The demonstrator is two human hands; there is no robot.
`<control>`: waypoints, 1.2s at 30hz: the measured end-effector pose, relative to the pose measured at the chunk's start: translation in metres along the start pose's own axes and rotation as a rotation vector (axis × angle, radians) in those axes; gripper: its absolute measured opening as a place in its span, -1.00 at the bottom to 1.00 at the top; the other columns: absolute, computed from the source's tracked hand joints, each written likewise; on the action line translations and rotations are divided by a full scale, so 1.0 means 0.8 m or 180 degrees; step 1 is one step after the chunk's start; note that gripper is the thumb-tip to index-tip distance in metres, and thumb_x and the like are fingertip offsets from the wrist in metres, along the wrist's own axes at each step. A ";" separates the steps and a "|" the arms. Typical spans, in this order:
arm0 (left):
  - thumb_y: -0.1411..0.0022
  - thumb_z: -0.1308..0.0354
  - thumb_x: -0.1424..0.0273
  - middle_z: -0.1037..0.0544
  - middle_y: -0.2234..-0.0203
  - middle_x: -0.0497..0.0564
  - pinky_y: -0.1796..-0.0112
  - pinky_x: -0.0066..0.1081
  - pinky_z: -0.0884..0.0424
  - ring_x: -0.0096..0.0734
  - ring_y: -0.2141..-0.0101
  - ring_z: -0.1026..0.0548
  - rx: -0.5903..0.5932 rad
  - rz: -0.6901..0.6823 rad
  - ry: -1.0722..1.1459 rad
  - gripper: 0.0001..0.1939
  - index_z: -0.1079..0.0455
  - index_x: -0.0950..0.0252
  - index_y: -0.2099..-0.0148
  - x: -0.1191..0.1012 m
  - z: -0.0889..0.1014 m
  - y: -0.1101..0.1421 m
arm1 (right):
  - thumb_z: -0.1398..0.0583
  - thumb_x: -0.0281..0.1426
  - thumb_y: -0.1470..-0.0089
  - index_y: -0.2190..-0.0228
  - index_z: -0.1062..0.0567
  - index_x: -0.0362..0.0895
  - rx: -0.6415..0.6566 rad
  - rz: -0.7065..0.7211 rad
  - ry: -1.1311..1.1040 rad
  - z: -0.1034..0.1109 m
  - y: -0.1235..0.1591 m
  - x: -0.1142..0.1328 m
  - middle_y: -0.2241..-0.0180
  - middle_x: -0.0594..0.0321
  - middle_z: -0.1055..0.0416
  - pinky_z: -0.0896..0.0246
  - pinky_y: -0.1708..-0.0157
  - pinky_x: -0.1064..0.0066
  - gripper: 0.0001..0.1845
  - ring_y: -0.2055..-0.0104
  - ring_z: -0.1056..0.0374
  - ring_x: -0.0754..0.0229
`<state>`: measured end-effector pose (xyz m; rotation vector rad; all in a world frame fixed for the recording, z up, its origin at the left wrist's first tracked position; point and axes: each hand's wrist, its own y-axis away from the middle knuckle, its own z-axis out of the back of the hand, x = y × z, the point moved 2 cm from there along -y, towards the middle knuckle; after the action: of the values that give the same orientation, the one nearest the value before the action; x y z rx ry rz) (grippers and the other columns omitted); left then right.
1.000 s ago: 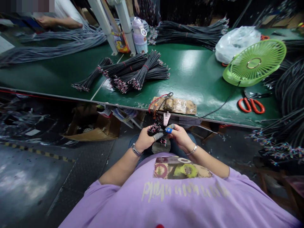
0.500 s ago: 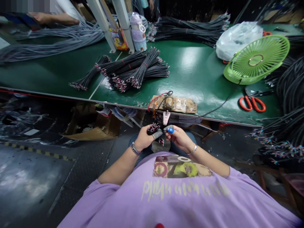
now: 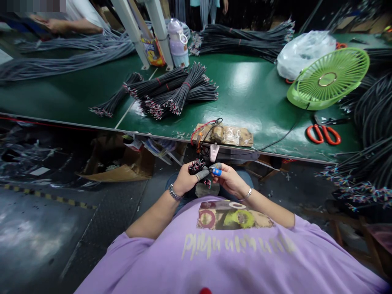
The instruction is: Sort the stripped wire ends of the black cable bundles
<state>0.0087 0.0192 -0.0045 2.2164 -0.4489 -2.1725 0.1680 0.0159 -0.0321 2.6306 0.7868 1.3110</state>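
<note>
My left hand (image 3: 187, 179) is wrapped round a bundle of short black cables (image 3: 197, 165) in front of my lap, their red and white wire ends showing above the fist. A grey cover sits on the left thumb. My right hand (image 3: 228, 177) meets the left thumb tip, its fingers pinched at the bundle's side. It wears a blue wrap (image 3: 217, 172) on the thumb and a grey finger cover; what lies in the pinch is too small to make out. Just beyond the hands, a pale pink clip-like piece (image 3: 214, 152) hangs at the table edge, below a worn wooden block (image 3: 234, 135) with wires.
On the green table (image 3: 257, 90) lie tied black cable bundles (image 3: 171, 90), red-handled scissors (image 3: 323, 134), a green fan (image 3: 329, 79), a plastic bag (image 3: 303, 53) and a lilac bottle (image 3: 178, 43). Long cables (image 3: 373, 114) hang at right. A co-worker's arm (image 3: 67, 25) shows at upper left.
My right hand has shifted slightly left and now meets my left thumb at the bundle. At the back, a person in a teal top has moved right, with grey cables hanging there.
</note>
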 end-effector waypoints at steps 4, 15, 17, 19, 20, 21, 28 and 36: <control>0.11 -0.37 0.31 -0.52 0.53 -0.05 0.44 -0.46 -0.42 -0.49 0.53 -0.43 0.0044 0.0000 -0.0022 -0.73 -0.45 0.38 0.39 0.000 0.002 0.000 | -0.39 -0.31 0.21 0.47 -0.51 -0.19 0.0030 0.0085 0.0053 0.005 -0.001 0.002 0.55 0.33 -0.44 -0.23 0.53 0.54 -0.74 0.59 -0.27 0.41; 0.09 -0.36 0.34 -0.54 0.52 -0.04 0.41 -0.47 -0.42 -0.48 0.49 -0.46 0.0231 -0.0082 -0.0118 -0.75 -0.45 0.38 0.38 -0.004 0.003 0.002 | -0.39 -0.26 0.21 0.49 -0.48 -0.20 0.0188 -0.0300 -0.0206 0.005 -0.003 0.004 0.58 0.32 -0.43 -0.34 0.53 0.49 -0.70 0.62 -0.27 0.40; 0.10 -0.37 0.34 -0.54 0.52 -0.04 0.41 -0.47 -0.42 -0.48 0.49 -0.46 0.0265 -0.0056 -0.0086 -0.75 -0.44 0.38 0.39 -0.004 0.002 0.003 | -0.38 -0.27 0.19 0.48 -0.47 -0.20 0.0249 -0.0349 -0.0285 0.005 -0.003 0.001 0.59 0.32 -0.42 -0.35 0.52 0.49 -0.70 0.61 -0.28 0.40; 0.10 -0.36 0.34 -0.53 0.52 -0.04 0.42 -0.48 -0.41 -0.48 0.50 -0.45 0.0299 -0.0036 -0.0070 -0.75 -0.44 0.39 0.39 -0.003 0.002 0.004 | -0.37 -0.28 0.16 0.48 -0.45 -0.20 0.0329 -0.0400 -0.0405 0.005 -0.002 -0.001 0.59 0.33 -0.41 -0.37 0.52 0.49 -0.72 0.60 -0.29 0.39; 0.10 -0.36 0.34 -0.53 0.52 -0.04 0.42 -0.48 -0.41 -0.49 0.50 -0.45 0.0314 -0.0028 -0.0067 -0.75 -0.44 0.39 0.39 -0.003 0.001 0.004 | -0.36 -0.28 0.14 0.48 -0.44 -0.19 0.0372 -0.0429 -0.0474 0.006 -0.001 -0.003 0.58 0.33 -0.41 -0.37 0.51 0.49 -0.73 0.59 -0.29 0.39; 0.09 -0.36 0.34 -0.53 0.52 -0.04 0.42 -0.48 -0.41 -0.49 0.50 -0.44 0.0323 -0.0022 -0.0061 -0.75 -0.44 0.39 0.39 -0.003 0.001 0.004 | -0.36 -0.28 0.13 0.47 -0.44 -0.19 0.0410 -0.0461 -0.0546 0.006 -0.001 -0.005 0.58 0.33 -0.40 -0.37 0.50 0.49 -0.73 0.58 -0.29 0.39; 0.14 -0.38 0.36 -0.53 0.52 -0.05 0.41 -0.48 -0.41 -0.49 0.50 -0.44 0.0275 0.0016 -0.0031 -0.74 -0.44 0.39 0.40 -0.006 0.000 0.004 | -0.38 -0.32 0.17 0.41 -0.40 -0.16 0.0567 -0.0637 -0.0861 0.003 0.005 -0.011 0.53 0.36 -0.38 -0.35 0.48 0.51 -0.68 0.55 -0.27 0.41; 0.10 -0.36 0.33 -0.52 0.52 -0.05 0.41 -0.48 -0.40 -0.50 0.50 -0.43 0.0181 -0.0036 -0.0146 -0.74 -0.44 0.38 0.39 -0.006 0.001 0.004 | -0.38 -0.33 0.18 0.41 -0.45 -0.16 0.0186 -0.0225 -0.0469 -0.001 0.006 -0.007 0.51 0.36 -0.39 -0.24 0.53 0.54 -0.72 0.56 -0.21 0.43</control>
<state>0.0071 0.0169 0.0006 2.2063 -0.5067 -2.2482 0.1666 0.0091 -0.0341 2.6793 0.8989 1.0785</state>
